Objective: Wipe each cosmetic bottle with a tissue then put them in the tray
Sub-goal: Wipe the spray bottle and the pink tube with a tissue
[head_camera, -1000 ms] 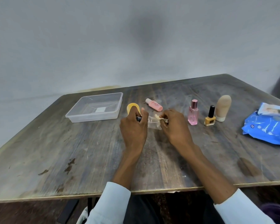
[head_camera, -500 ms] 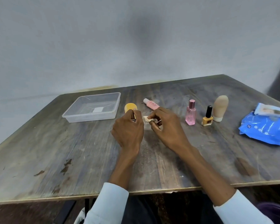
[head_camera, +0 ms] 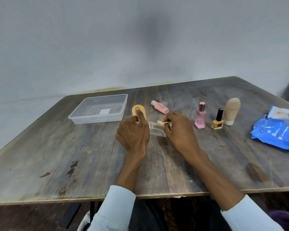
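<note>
We see both hands mid-table, working one clear bottle (head_camera: 157, 130) held on its side just above the wood. Left hand (head_camera: 133, 135) grips the bottle's left end, fingers curled around it, thumb sticking up in front of the yellow bottle (head_camera: 139, 111). Right hand (head_camera: 179, 130) pinches a small wad of tissue (head_camera: 160, 122) against the bottle's upper side, fingers curled tight.

Tray (head_camera: 98, 112) sits far-left, near the table's (head_camera: 57, 164) back edge, nothing in it but a white label on the floor. Yellow bottle stands just beside the tray's right wall. Pink tube (head_camera: 160, 109) lies on its side behind the hands, apart from them.

Right of the hands, a row: pink perfume bottle (head_camera: 200, 116), yellow nail polish (head_camera: 218, 120), beige bottle (head_camera: 231, 111) standing cap-down, all upright, close together but not touching. Blue wipes pack (head_camera: 277, 134) with a smaller packet (head_camera: 284, 114) on top sits at the right edge, partly cut off by the view.

Open wood: whole front-left quarter and the strip along the near edge. The path from hands to tray passes the yellow bottle.
</note>
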